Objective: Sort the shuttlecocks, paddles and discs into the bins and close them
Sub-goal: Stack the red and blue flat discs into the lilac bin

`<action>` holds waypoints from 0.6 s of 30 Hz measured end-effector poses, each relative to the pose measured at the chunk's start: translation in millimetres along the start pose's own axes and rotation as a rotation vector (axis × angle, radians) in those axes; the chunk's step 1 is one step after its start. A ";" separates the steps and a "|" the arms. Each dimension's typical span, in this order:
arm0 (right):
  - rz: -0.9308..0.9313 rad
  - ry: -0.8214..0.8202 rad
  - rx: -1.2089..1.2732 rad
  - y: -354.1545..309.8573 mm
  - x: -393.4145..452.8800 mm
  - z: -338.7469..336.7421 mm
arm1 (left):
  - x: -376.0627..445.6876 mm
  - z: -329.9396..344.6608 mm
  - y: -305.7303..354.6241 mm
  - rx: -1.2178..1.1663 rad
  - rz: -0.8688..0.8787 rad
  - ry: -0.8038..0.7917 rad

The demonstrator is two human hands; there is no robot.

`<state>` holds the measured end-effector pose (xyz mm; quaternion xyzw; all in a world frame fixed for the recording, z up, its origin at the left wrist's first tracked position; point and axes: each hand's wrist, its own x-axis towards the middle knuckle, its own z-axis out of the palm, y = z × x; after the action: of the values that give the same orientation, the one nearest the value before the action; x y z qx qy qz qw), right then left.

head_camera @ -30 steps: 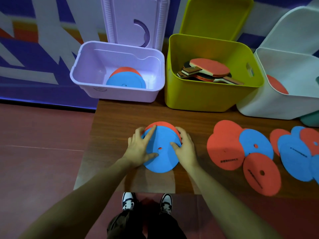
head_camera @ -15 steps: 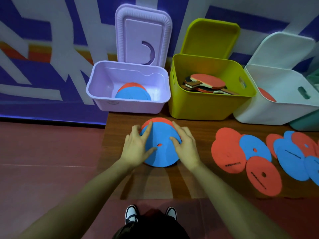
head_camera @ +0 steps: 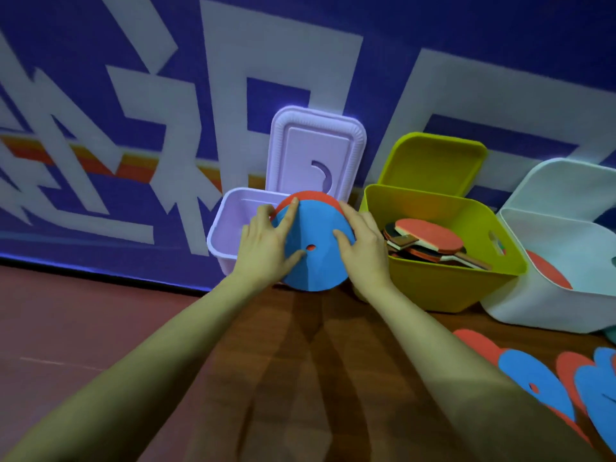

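Over the lilac bin (head_camera: 230,221), whose lid stands upright, I hold a stack of discs (head_camera: 313,248), blue on top and red beneath, clamped between my left hand (head_camera: 270,248) and right hand (head_camera: 363,251). Paddles (head_camera: 430,241) lie in the yellow-green bin (head_camera: 433,288) beside it. More discs (head_camera: 533,385) lie on the table (head_camera: 300,361).

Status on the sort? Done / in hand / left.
Done: paddles lie in the green bin. In hand: left hand and right hand hold a disc stack at the purple bin. Left: loose discs on the table; all lids open. No shuttlecocks visible.
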<state>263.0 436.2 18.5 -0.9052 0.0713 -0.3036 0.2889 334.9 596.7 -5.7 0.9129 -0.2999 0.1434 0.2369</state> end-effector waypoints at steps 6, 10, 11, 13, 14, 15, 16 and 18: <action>0.069 -0.010 0.057 11.3 58.8 28.2 | 66.5 6.3 -24.6 0.067 -0.034 -0.006; 0.164 -0.070 0.096 33.9 69.1 65.2 | 86.2 32.6 -44.5 0.107 -0.084 -0.146; 0.202 -0.092 0.093 40.7 67.7 76.0 | 87.1 41.4 -49.5 0.115 -0.097 -0.182; 0.291 -0.148 0.096 52.3 62.4 95.5 | 85.6 59.0 -58.7 0.154 -0.117 -0.258; 0.332 -0.187 0.093 57.3 59.2 103.8 | 84.1 67.5 -63.4 0.187 -0.129 -0.303; 0.368 -0.239 0.079 62.1 56.5 111.1 | 83.0 75.2 -67.4 0.218 -0.148 -0.352; 0.396 -0.305 0.048 66.8 54.1 117.1 | 81.6 82.2 -71.1 0.245 -0.174 -0.403; 0.430 -0.463 -0.057 75.7 51.3 126.1 | 79.4 93.7 -77.0 0.290 -0.217 -0.493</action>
<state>382.3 418.7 -80.1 -0.9222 0.2018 -0.0192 0.3294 455.3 564.6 -79.6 0.9712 -0.2256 -0.0672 0.0379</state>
